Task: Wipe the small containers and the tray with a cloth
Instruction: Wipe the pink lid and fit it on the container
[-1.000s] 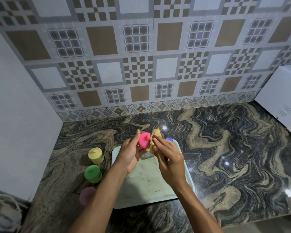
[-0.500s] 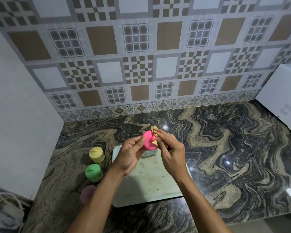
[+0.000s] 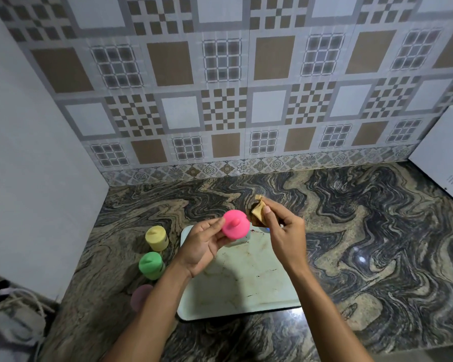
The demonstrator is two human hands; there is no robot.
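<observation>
Left of the tray (image 3: 241, 283) I see a yellow container (image 3: 156, 238), green container (image 3: 151, 265) and mauve container (image 3: 141, 296) in a row, a wall (image 3: 37, 178) beyond. Right of it, open counter (image 3: 377, 257) to the white appliance (image 3: 445, 152). Over the tray's far end, left hand (image 3: 204, 246) holding the pink container (image 3: 235, 224), right hand (image 3: 285, 231) the cloth (image 3: 258, 212).

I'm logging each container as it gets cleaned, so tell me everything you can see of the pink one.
The pink container has a round, bright pink lid, plastic by its look, with a small knob at its middle; a pale body shows beneath. It is tilted so the lid faces the camera, held above the far end of the tray. The left hand pinches it; the right hand holds the cloth at its right edge.
</observation>
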